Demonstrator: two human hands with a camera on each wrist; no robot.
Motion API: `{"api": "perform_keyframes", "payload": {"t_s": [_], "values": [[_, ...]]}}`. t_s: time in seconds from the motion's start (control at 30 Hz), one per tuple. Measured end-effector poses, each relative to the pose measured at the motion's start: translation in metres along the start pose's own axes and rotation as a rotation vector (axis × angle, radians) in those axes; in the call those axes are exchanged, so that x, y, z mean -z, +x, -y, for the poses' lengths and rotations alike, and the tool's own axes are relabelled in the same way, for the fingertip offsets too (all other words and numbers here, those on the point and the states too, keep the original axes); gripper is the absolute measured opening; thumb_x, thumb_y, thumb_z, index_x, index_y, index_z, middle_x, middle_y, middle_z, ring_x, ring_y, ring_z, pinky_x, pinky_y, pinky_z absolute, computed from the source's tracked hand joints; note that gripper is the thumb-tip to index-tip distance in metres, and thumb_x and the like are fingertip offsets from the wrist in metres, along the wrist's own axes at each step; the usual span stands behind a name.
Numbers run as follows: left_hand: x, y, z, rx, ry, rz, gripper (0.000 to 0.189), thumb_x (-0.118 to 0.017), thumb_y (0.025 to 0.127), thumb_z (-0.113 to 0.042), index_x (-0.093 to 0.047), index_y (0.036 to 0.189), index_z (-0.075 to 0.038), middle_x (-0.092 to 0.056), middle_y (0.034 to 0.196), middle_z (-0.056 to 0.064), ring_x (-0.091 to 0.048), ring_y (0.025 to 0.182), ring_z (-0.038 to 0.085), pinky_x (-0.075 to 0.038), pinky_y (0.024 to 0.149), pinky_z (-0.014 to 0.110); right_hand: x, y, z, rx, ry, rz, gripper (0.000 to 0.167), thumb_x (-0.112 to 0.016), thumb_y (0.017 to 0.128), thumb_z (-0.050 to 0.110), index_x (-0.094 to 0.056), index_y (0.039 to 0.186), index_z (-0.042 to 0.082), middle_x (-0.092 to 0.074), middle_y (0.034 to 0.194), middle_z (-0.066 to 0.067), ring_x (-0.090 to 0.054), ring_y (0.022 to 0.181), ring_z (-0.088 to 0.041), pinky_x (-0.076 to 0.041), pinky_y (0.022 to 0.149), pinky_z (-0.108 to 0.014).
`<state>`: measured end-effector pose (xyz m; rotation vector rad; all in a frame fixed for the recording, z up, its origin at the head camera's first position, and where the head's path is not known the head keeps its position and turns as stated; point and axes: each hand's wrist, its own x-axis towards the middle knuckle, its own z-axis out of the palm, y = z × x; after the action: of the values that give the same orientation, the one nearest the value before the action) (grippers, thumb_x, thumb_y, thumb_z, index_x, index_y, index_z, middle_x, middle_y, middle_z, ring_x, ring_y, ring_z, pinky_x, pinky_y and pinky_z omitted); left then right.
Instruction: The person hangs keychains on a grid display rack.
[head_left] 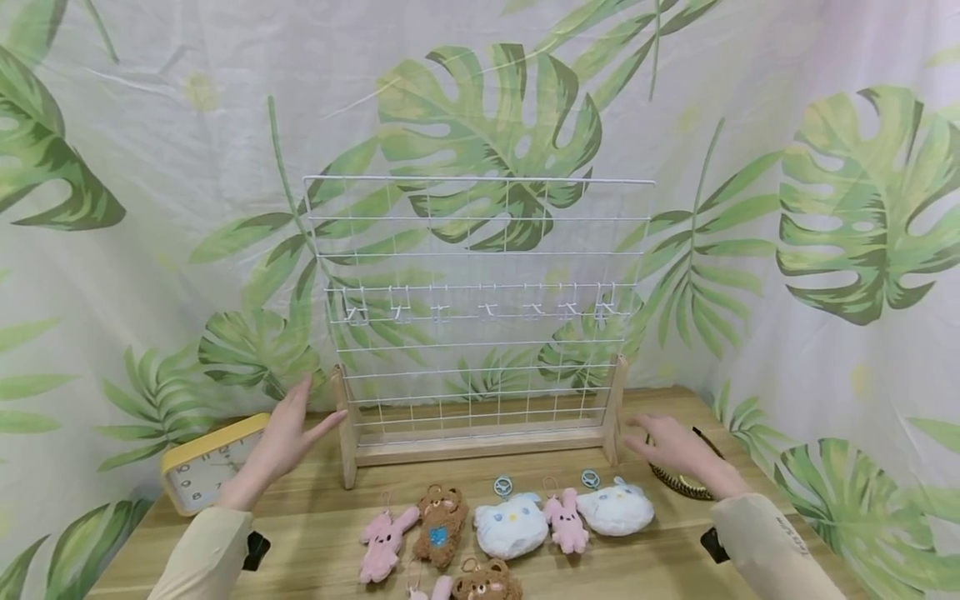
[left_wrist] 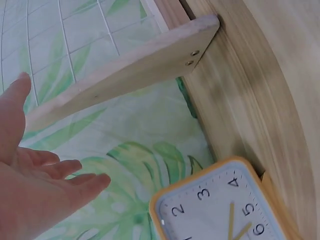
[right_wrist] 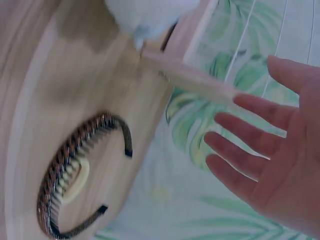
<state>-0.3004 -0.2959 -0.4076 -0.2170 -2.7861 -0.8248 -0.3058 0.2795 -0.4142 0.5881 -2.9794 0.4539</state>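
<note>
A white wire grid rack on a wooden stand (head_left: 480, 452) stands at the back of the table. Several clear hooks (head_left: 488, 311) hang in a row across its middle. My left hand (head_left: 283, 437) is held up beside the left wooden post (head_left: 346, 433), fingers spread and holding nothing. On the other side, my right hand (head_left: 681, 448) reaches toward the right post (head_left: 615, 412) with straight, empty fingers. In the left wrist view the left post (left_wrist: 125, 72) lies beyond the thumb. The right wrist view shows the right palm (right_wrist: 295, 165) near a blurred post (right_wrist: 192, 77).
Before the rack lie plush keychains: pink rabbits (head_left: 384, 546), brown bears (head_left: 441, 527) and white plush heads (head_left: 512, 529). A yellow-framed clock (head_left: 183, 479) leans at the left. A dark braided headband (right_wrist: 65, 150) and a pale yellow ring-shaped item (right_wrist: 79, 182) lie at the right. Leaf-print cloth (head_left: 487, 108) hangs behind.
</note>
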Motion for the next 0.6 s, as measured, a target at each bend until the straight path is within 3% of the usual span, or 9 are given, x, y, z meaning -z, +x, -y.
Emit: {"api": "perform_keyframes", "payload": {"t_s": [0.17,0.3,0.47,0.6], "values": [[-0.004,0.005,0.003,0.011,-0.06,0.039,0.101,-0.052,0.098,-0.056,0.002,0.157,0.005,-0.01,0.159,0.038,-0.016,0.144,0.059,-0.022,0.112,0.074,-0.016,0.01,0.004,0.074,0.095,0.088,0.032,-0.059,0.099,0.028,-0.07,0.113,0.001,-0.074,0.104,-0.011,-0.07,0.094,-0.025,-0.059,0.081,-0.041],[-0.009,0.006,0.005,0.031,-0.104,0.072,0.099,-0.052,0.099,-0.055,0.001,0.157,0.005,-0.012,0.16,0.037,-0.017,0.144,0.058,-0.024,0.112,0.074,-0.032,0.019,0.003,0.125,0.128,0.132,0.021,-0.061,0.098,0.018,-0.07,0.106,0.001,-0.073,0.09,-0.004,-0.066,0.079,-0.011,-0.055,0.068,-0.026],[-0.017,0.007,0.006,0.041,-0.133,0.102,0.095,-0.051,0.1,-0.053,-0.004,0.157,0.006,-0.018,0.159,0.035,-0.024,0.142,0.058,-0.032,0.109,0.073,-0.051,0.025,0.01,0.07,0.12,0.147,0.011,-0.065,0.094,0.011,-0.07,0.095,0.002,-0.067,0.079,0.0,-0.055,0.068,-0.007,-0.047,0.058,-0.021],[-0.021,0.008,0.005,0.024,-0.151,0.101,0.092,-0.051,0.1,-0.051,-0.003,0.159,0.001,-0.019,0.159,0.035,-0.029,0.14,0.058,-0.036,0.106,0.072,-0.064,0.028,0.014,0.037,0.058,0.118,0.007,-0.069,0.09,0.008,-0.07,0.084,0.005,-0.065,0.074,0.0,-0.052,0.065,-0.008,-0.046,0.057,-0.022]]}}
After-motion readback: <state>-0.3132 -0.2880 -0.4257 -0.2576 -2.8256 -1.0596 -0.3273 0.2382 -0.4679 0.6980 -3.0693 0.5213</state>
